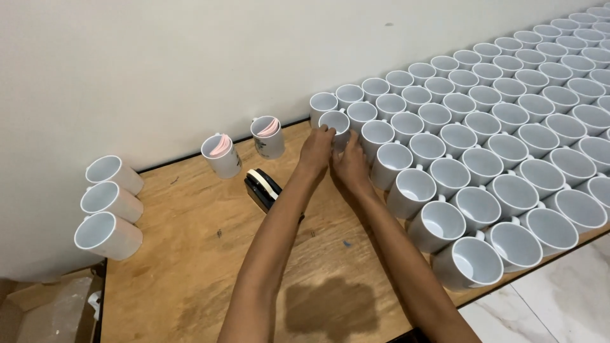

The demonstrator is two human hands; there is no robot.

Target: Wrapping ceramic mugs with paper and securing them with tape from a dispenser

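Desk (190,267): bare plywood top with a dark stain near its front edge.
Left hand (316,151) and right hand (351,166): side by side, both reaching to one white mug (335,124) at the near corner of the mug block; fingers curled around its sides, touching it.
Tape dispenser (262,185): black and white, lying on the desk just left of the left forearm.
Three white mugs (108,206): lying on their sides at the desk's left edge.
Two mugs with pink paper inside (244,146): upright near the wall.
Rows of white mugs (495,140): upright, touching, filling the desk's right side to the far end.
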